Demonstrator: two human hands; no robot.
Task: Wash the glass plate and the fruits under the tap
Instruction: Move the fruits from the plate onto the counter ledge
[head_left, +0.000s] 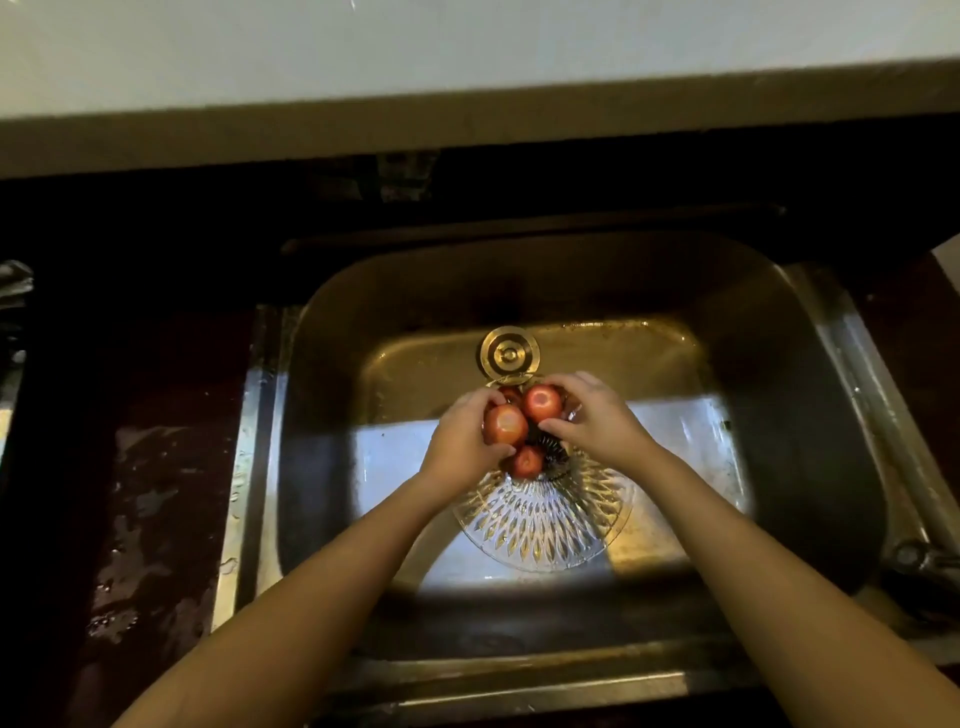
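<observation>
A cut-glass plate (540, 519) lies on the floor of the steel sink (322, 415), its far half hidden by my hands. My left hand (462, 441) is closed around one red fruit (505, 425). My right hand (597, 415) grips a second red fruit (542, 402) just beside it. A third red fruit (527, 461) rests on the plate below them, and part of another (511, 393) shows behind. No running water is visible.
The round drain cover (509, 353) sits just beyond the plate. A tap base (914, 558) is at the sink's right rim. The dark red counter (150, 493) on the left is wet. A pale wall ledge (467, 119) runs along the back.
</observation>
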